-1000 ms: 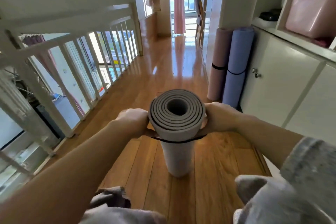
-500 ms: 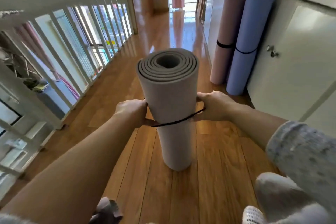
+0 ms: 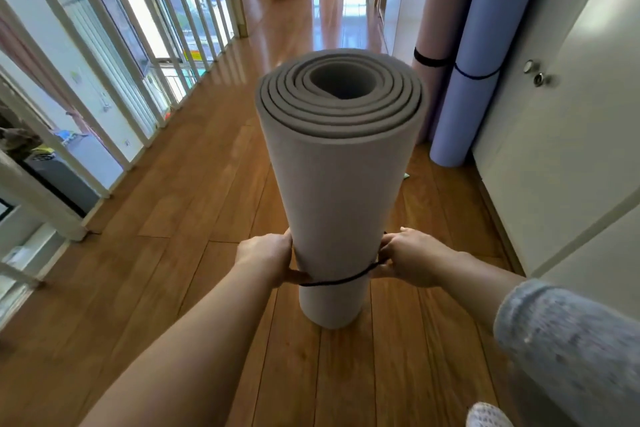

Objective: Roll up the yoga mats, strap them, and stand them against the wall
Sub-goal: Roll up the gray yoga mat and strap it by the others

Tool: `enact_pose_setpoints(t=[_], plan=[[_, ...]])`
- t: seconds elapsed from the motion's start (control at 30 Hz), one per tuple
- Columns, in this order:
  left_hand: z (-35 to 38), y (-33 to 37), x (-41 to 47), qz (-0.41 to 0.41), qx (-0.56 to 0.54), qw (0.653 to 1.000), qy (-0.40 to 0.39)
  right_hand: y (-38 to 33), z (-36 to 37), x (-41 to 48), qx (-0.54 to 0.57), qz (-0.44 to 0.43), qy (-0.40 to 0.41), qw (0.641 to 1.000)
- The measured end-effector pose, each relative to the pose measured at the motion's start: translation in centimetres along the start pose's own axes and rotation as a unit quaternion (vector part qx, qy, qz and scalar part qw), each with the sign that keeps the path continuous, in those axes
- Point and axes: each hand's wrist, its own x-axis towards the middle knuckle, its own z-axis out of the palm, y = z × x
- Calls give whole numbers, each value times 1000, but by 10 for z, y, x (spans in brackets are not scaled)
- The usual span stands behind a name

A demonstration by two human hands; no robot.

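Note:
A rolled grey yoga mat (image 3: 337,184) stands upright on the wooden floor in front of me. A thin black strap (image 3: 337,281) circles it low down, near its base. My left hand (image 3: 268,258) pinches the strap at the mat's left side. My right hand (image 3: 412,258) pinches the strap on the right side. A rolled pink mat (image 3: 440,28) and a rolled blue mat (image 3: 481,45), each with a dark strap, lean upright against the white wall and cupboard at the right.
A white railing (image 3: 104,62) runs along the left edge of the landing. White cupboard doors (image 3: 561,149) with a knob line the right. The wooden floor (image 3: 207,218) stretches ahead as a corridor. My foot (image 3: 485,416) shows at the bottom right.
The strap has slid down the grey mat from near its top to near its base, and both hands have moved down with it. The view has tilted lower.

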Motion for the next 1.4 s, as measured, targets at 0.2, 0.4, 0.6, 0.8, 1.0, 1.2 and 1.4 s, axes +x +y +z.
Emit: enact_pose_setpoints(t=[0.2,0.4,0.6,0.8,1.0,1.2,1.4], plan=[[5,-5,6,-26,-56,998,19,4,1,7,80,-93,120,985],[3,-3,5,-42,-64,997,13,4,-26,-11,255,-78,306,914],[-4,16,0,-21,-44,999,13,-53,-107,-62,390,-137,516,750],[-8,19,-15,-4,-118,993,-18,-71,-137,-88,76,-239,449,857],[-65,7,-63,-32,-432,901,-36,-77,-139,-100,34,-183,402,897],[-140,21,-162,-28,-684,727,46,-110,-130,-144,-82,-160,376,909],[-151,50,-221,-1,-569,819,76,-117,-122,-204,-135,-206,304,920]])
